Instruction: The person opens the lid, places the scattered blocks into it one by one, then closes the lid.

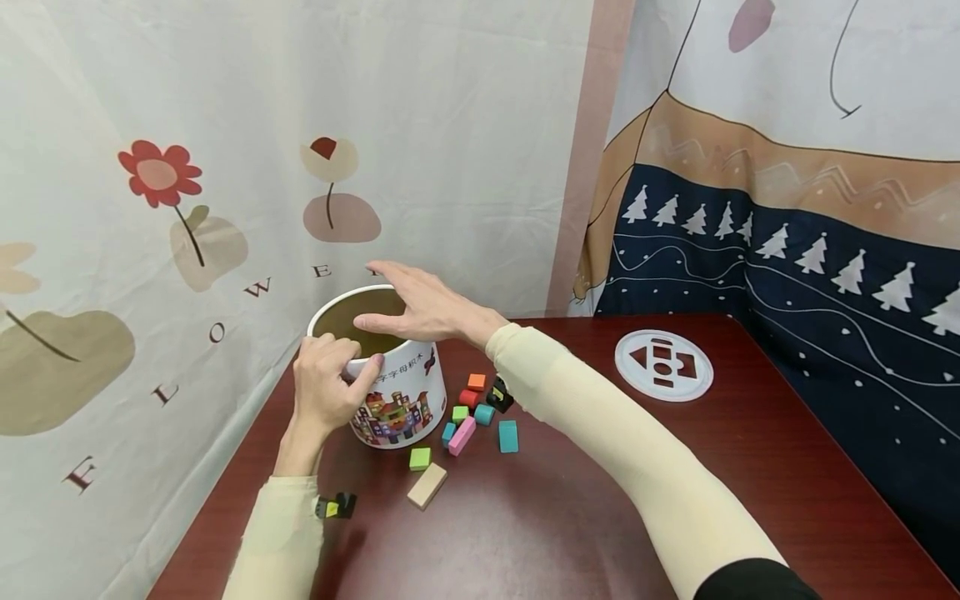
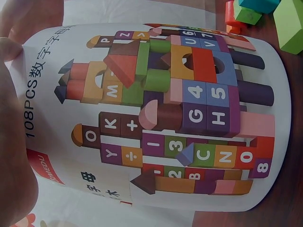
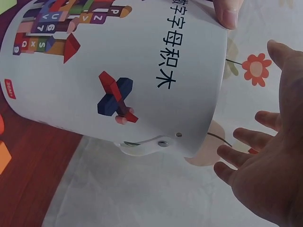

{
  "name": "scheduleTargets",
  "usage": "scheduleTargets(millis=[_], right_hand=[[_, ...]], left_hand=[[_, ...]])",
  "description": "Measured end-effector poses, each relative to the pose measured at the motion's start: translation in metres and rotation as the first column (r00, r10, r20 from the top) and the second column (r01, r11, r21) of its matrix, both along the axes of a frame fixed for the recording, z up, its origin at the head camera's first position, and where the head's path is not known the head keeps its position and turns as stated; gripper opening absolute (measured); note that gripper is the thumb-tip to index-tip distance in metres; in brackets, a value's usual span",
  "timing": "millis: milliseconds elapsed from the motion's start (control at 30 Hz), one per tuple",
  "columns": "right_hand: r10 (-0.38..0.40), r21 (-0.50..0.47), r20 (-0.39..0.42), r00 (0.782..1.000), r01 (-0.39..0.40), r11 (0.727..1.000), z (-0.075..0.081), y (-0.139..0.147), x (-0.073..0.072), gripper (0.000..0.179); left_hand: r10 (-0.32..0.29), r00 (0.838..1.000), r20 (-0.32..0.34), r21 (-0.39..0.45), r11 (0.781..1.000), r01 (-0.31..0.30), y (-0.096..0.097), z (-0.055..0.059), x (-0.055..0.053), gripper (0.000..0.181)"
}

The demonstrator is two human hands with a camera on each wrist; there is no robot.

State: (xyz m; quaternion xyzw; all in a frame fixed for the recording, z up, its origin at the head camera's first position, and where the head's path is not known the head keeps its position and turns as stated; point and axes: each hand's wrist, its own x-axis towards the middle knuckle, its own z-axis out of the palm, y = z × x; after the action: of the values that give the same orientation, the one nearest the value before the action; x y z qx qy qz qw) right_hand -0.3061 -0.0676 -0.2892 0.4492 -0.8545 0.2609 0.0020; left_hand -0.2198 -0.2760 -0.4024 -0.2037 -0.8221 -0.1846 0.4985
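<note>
A white toy-block bucket (image 1: pixel 401 400), printed with colourful block buildings and lettering, stands at the left of the table with its mouth uncovered. My left hand (image 1: pixel 326 379) grips its near left rim, the thumb on the side nearest me. In the left wrist view that hand (image 2: pixel 16 142) lies along the bucket's upper edge. Over the bucket's mouth hovers my right hand (image 1: pixel 431 308), fingers extended and thumb spread, holding nothing. The right wrist view shows this hand (image 3: pixel 265 156) apart from the rim, with a white handle (image 3: pixel 142 145) hinged on the bucket's side.
Several loose blocks lie right of and before the bucket, among them a pink block (image 1: pixel 462 436), a teal block (image 1: pixel 508 436), a green block (image 1: pixel 420 459) and a plain wooden block (image 1: pixel 427 487). A round white lid (image 1: pixel 664 365) with shaped cutouts lies at the back right. Printed curtains (image 1: pixel 465 150) hang behind the table.
</note>
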Motion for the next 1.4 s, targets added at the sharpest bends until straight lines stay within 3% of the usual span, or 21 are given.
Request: scheduleTargets(millis=[333,667,867,1067,1300,1400], right_hand=[[-0.004,-0.002,-0.016,1.000,0.004,1.000,-0.005,0.009,0.004,0.096],[-0.007,-0.133,-0.076,0.997,-0.004,0.991,-0.032,0.040,0.014,0.086],[-0.044,-0.164,-0.082,0.996,0.030,0.986,-0.059,0.067,0.024,0.080],[-0.168,-0.182,-0.047,0.985,0.157,0.971,-0.095,0.092,0.035,0.076],[-0.230,-0.145,-0.042,0.972,0.222,0.964,-0.133,0.113,0.049,0.068],[-0.238,-0.119,-0.082,0.968,0.228,0.966,-0.147,0.118,0.054,0.064]], left_hand=[[0.002,1.000,0.020,0.003,1.000,-0.002,0.000,0.000,0.000,0.044],[-0.016,1.000,-0.010,0.015,1.000,0.017,0.001,-0.001,-0.002,0.046],[-0.003,1.000,0.009,0.007,1.000,0.003,0.000,0.000,0.000,0.045],[-0.007,1.000,0.005,0.016,1.000,0.007,0.000,-0.001,0.000,0.045],[-0.012,1.000,-0.014,0.028,1.000,0.013,0.001,-0.001,-0.001,0.045],[-0.014,1.000,-0.018,0.023,1.000,0.014,0.001,0.000,0.000,0.045]])
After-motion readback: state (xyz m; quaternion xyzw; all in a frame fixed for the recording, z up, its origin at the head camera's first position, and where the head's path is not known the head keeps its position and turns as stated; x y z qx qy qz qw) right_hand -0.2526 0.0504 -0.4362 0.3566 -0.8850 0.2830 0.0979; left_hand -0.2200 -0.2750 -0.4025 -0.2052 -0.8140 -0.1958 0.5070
